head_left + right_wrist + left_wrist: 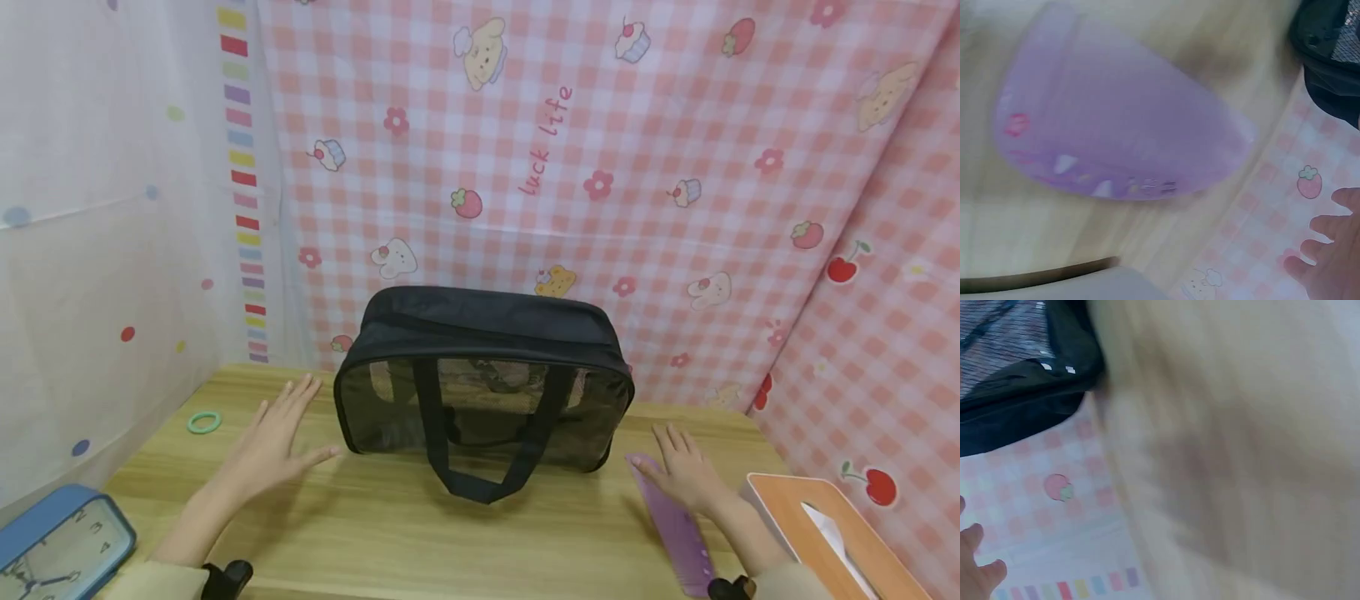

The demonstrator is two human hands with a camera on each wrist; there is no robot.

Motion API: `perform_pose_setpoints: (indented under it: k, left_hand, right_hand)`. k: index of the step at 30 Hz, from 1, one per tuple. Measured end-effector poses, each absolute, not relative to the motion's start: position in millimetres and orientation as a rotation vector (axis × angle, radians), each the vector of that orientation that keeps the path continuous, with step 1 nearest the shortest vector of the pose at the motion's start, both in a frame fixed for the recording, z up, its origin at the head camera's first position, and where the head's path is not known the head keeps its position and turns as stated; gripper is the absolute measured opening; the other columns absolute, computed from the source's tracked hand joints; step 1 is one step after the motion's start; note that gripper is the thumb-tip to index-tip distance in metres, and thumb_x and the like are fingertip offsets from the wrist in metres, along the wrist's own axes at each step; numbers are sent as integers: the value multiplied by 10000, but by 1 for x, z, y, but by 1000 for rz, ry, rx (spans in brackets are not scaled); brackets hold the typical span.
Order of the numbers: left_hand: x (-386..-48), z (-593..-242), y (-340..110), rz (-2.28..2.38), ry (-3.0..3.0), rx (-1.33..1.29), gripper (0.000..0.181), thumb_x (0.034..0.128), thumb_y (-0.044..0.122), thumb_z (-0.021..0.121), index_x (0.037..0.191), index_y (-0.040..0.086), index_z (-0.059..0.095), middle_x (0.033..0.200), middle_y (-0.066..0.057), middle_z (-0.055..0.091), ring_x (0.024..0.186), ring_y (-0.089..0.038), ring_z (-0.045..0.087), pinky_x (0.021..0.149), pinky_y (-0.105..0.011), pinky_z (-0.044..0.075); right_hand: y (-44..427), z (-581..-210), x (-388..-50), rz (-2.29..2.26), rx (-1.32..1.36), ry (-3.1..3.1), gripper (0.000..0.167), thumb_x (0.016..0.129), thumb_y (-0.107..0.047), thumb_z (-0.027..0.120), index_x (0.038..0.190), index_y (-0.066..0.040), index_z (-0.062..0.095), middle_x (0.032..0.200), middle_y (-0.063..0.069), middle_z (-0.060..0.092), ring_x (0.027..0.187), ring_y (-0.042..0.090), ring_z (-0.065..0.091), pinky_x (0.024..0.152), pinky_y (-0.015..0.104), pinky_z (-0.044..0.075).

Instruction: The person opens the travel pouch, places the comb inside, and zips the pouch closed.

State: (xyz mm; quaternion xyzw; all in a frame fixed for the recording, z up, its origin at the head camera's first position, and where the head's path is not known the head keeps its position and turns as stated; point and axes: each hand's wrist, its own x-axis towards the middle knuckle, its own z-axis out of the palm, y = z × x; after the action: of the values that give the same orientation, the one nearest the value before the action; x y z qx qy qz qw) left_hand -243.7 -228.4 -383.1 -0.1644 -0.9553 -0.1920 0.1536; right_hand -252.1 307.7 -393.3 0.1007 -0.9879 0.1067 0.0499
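A black bag with see-through dark panels stands upright against the back of the table, its front strap handle hanging down onto the wood. To the left of the bag is my left hand, fingers straight and spread, holding nothing. My right hand hovers at the bag's right with its fingers extended, over the upper end of a purple translucent flat piece with small printed pictures. Whether the right hand touches that piece I cannot tell. In the right wrist view the purple piece lies on the table, apart from the fingers.
A green ring lies at the far left of the wooden table. A blue clock sits at the front left corner. At the right is an orange tray-like box with a white utensil. Patterned cloths hang behind and beside.
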Motion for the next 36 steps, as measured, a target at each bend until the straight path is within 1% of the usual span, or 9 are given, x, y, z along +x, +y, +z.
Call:
perform_pose_setpoints:
  k: [6, 12, 15, 18, 20, 23, 27, 33, 36]
  left_hand:
    - [-249, -361, -217, -566, -2569, -500, 948, 776, 469, 680, 1471, 96, 154, 1482, -202, 253, 1357, -413, 225, 1038, -651, 207]
    - [-256, -337, -196, -511, -2230, -597, 853, 660, 291, 804, 1378, 87, 390, 1310, -170, 514, 1250, -375, 435, 1012, -552, 352]
    - [-259, -328, -184, -489, -2080, -649, 741, 609, 176, 832, 1265, 45, 512, 1189, -167, 601, 1127, -349, 550, 922, -474, 460]
    - [-260, -323, -175, -500, -1986, -676, 555, 613, 68, 822, 1122, 27, 603, 1066, -156, 645, 981, -310, 620, 758, -406, 537]
    - [-262, -322, -170, -540, -1951, -684, 443, 623, 0, 802, 1032, 18, 634, 981, -145, 650, 907, -284, 627, 704, -367, 541]
    - [-263, -323, -165, -583, -1913, -680, 346, 627, -54, 782, 944, 3, 653, 895, -132, 645, 853, -265, 618, 721, -345, 527]
    - [-264, -324, -164, -597, -1883, -668, 331, 618, -62, 781, 921, -9, 658, 869, -134, 649, 836, -266, 617, 733, -346, 514]
    - [-266, -325, -163, -616, -1880, -653, 326, 618, -68, 781, 916, -6, 662, 862, -131, 657, 829, -267, 623, 726, -357, 519]
    - [-267, -326, -163, -627, -1879, -646, 319, 616, -71, 782, 906, -7, 665, 853, -131, 660, 823, -265, 627, 720, -355, 518]
  right_hand:
    - [303, -382, -265, 440, 296, -2967, 657, 970, -402, 392, 1344, 132, 309, 1351, 407, 286, 1237, 585, 247, 951, 700, 267]
    - [297, -365, -276, 683, 319, -2932, 596, 1000, -342, 333, 1313, 164, 331, 1312, 386, 373, 1193, 541, 367, 943, 620, 357]
    - [294, -359, -281, 804, 285, -2942, 629, 1005, -392, 267, 1327, 143, 332, 1333, 367, 368, 1217, 516, 364, 961, 598, 363]
    - [291, -357, -285, 907, 245, -2922, 652, 1003, -416, 231, 1332, 135, 344, 1320, 355, 397, 1217, 503, 378, 967, 582, 371]
    - [289, -356, -287, 969, 215, -2908, 651, 1005, -410, 215, 1328, 138, 352, 1296, 352, 428, 1194, 496, 412, 954, 567, 395]
    - [288, -357, -289, 1043, 170, -2886, 629, 1010, -388, 206, 1298, 135, 403, 1254, 338, 479, 1154, 477, 459, 927, 537, 428]
    - [286, -359, -292, 1124, 140, -2872, 617, 1012, -372, 199, 1257, 137, 447, 1206, 329, 521, 1115, 460, 494, 880, 489, 470]
    - [284, -360, -296, 1329, 53, -2848, 684, 998, -427, 192, 1274, 163, 400, 1193, 332, 524, 1115, 436, 512, 875, 449, 496]
    - [280, -360, -300, 1487, -8, -2797, 619, 1004, -366, 239, 1230, 178, 428, 1031, 258, 617, 961, 294, 617, 815, 339, 531]
